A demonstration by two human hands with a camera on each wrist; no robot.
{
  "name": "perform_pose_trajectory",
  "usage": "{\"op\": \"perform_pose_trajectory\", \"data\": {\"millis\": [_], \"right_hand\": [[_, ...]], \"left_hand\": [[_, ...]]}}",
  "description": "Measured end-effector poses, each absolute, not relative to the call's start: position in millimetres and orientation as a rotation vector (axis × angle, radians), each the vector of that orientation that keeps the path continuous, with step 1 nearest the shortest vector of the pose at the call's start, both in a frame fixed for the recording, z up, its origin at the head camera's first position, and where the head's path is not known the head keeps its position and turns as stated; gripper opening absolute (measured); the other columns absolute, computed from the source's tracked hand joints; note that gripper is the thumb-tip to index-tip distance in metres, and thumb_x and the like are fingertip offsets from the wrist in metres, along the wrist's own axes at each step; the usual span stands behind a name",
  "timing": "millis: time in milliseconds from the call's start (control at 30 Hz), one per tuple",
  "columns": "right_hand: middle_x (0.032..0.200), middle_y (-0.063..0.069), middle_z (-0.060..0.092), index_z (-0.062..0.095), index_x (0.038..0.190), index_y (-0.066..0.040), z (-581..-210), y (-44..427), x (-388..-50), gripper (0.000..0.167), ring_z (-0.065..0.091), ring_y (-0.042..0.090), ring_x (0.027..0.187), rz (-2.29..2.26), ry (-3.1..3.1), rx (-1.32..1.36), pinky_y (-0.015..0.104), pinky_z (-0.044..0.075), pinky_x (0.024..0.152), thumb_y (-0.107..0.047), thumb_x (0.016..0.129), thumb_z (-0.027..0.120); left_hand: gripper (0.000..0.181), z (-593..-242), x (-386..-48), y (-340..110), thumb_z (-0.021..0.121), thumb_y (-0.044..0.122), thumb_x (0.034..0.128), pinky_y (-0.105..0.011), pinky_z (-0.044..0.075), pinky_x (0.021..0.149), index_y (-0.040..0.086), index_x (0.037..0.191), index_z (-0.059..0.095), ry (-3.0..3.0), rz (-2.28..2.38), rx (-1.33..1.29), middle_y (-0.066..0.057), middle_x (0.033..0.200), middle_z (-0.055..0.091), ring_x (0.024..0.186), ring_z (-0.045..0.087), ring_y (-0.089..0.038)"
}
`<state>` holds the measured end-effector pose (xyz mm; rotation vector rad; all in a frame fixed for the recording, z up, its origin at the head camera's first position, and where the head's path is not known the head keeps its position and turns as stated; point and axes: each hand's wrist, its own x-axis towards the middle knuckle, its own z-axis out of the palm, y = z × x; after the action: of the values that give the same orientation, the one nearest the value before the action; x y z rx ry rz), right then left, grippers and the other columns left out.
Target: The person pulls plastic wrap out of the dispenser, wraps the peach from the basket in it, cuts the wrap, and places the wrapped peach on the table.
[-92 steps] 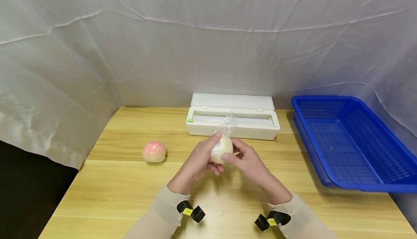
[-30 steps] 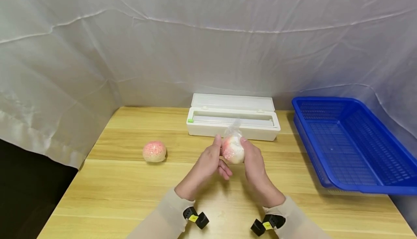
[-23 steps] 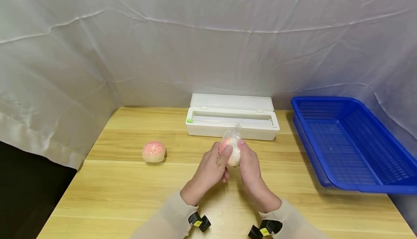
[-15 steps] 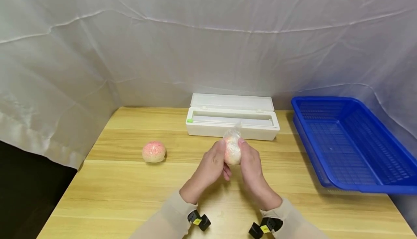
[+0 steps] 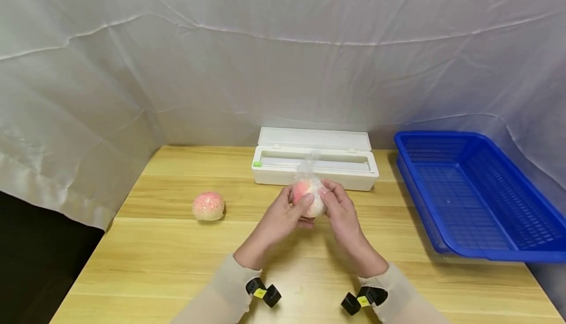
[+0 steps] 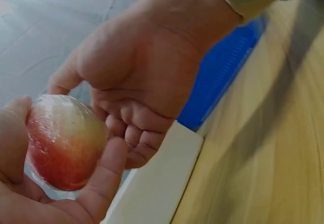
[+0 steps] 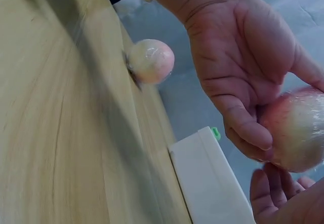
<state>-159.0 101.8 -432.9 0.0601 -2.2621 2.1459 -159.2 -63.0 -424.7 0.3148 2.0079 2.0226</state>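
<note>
Above the table's middle, both hands hold a pink-and-cream peach (image 5: 316,206) wrapped in clear cling film. My left hand (image 5: 279,217) grips its left side, thumb across the front. From the right, my right hand (image 5: 346,214) holds it with thumb and fingers. A loose twist of film (image 5: 307,166) sticks up from its far side. In the left wrist view the peach (image 6: 68,140) shows a red lower part and shiny, creased film. Another peach (image 5: 208,206), with a glossy surface, sits on the table to the left.
Behind the hands stands a white cling film dispenser (image 5: 276,176), its lid raised, with a green tab at its left end. A blue plastic basket (image 5: 460,250) occupies the table's right side. Grey cloth (image 5: 283,78) hangs behind and around the wooden table (image 5: 177,275).
The held peach has turned, from its cream side to pink and cream. Over the last half second it has shifted slightly left and away, both hands changing their grip. The other peach stays put.
</note>
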Motion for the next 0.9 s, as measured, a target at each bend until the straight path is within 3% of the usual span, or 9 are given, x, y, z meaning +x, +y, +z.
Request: {"op": "perform_pose_trajectory", "data": {"millis": [133,267,400,567,667,767,833,900], "right_hand": [[0.125,0.012,0.061,0.053,0.133,0.001,-433.3,99.1,-159.8,0.031,0.059,0.010,0.105,2.196,-2.199,0.043,0.022,0.052,0.087,-0.021,0.111,0.051],[0.121,0.008,0.061,0.052,0.132,-0.001,-436.5,96.3,-158.4,0.030,0.058,0.011,0.105,2.177,-2.207,0.068,0.023,0.052,0.089,-0.023,0.113,0.050],[0.124,0.010,0.060,0.052,0.135,-0.003,-438.7,97.3,-156.7,0.042,0.057,0.016,0.109,2.166,-2.253,0.100,0.030,0.049,0.097,-0.037,0.116,0.038],[0.100,0.003,0.061,0.062,0.116,-0.002,-437.4,96.5,-156.7,0.044,0.054,0.016,0.100,2.126,-2.283,0.021,0.027,0.044,0.094,-0.036,0.115,0.035],[0.097,0.001,0.060,0.062,0.109,0.000,-437.2,95.7,-157.6,0.041,0.053,0.015,0.099,2.093,-2.283,-0.013,0.025,0.044,0.091,-0.033,0.113,0.038],[0.106,-0.001,0.062,0.062,0.120,0.000,-438.4,97.8,-160.3,0.041,0.054,0.013,0.106,2.145,-2.241,-0.019,0.025,0.043,0.096,-0.033,0.114,0.038],[0.110,-0.004,0.062,0.060,0.126,-0.002,-439.1,100.5,-163.2,0.040,0.053,0.012,0.109,2.195,-2.197,-0.045,0.027,0.043,0.098,-0.034,0.115,0.039],[0.110,-0.007,0.062,0.058,0.128,-0.006,-440.0,103.7,-166.5,0.037,0.054,0.011,0.108,2.247,-2.138,-0.084,0.028,0.044,0.095,-0.035,0.115,0.042]], "left_hand": [[0.060,-422.6,-159.3,-65.1,0.064,0.034,0.1072,-0.042,0.063,0.094,-0.003,0.148,0.041,1.948,2.067,0.277,-0.024,0.136,0.060,0.109,0.072,-0.030],[0.053,-423.4,-158.3,-64.1,0.061,0.029,0.1090,-0.039,0.063,0.092,-0.001,0.146,0.037,1.902,2.086,0.292,-0.026,0.135,0.059,0.105,0.074,-0.027],[0.051,-424.4,-155.4,-61.7,0.064,0.028,0.1074,-0.044,0.065,0.082,0.000,0.141,0.038,2.000,1.976,0.336,-0.020,0.113,0.068,0.083,0.073,-0.023],[0.066,-424.3,-149.5,-58.5,0.072,0.036,0.1014,-0.046,0.062,0.068,0.002,0.144,0.036,2.220,1.741,0.413,-0.010,0.090,0.066,0.065,0.065,-0.019],[0.072,-423.7,-147.9,-58.0,0.073,0.040,0.1003,-0.040,0.061,0.073,0.003,0.148,0.033,2.295,1.686,0.433,-0.012,0.100,0.065,0.074,0.067,-0.022],[0.082,-420.7,-146.9,-59.0,0.071,0.048,0.1001,-0.043,0.058,0.097,0.004,0.156,0.030,2.354,1.662,0.442,-0.018,0.131,0.061,0.108,0.068,-0.025],[0.089,-416.9,-147.0,-62.0,0.068,0.052,0.1009,-0.045,0.051,0.111,0.006,0.163,0.024,2.388,1.657,0.449,-0.020,0.154,0.050,0.130,0.060,-0.027],[0.086,-412.8,-147.8,-66.9,0.062,0.052,0.1042,-0.047,0.049,0.115,0.011,0.168,0.021,2.395,1.682,0.451,-0.017,0.167,0.037,0.136,0.058,-0.029]]}}
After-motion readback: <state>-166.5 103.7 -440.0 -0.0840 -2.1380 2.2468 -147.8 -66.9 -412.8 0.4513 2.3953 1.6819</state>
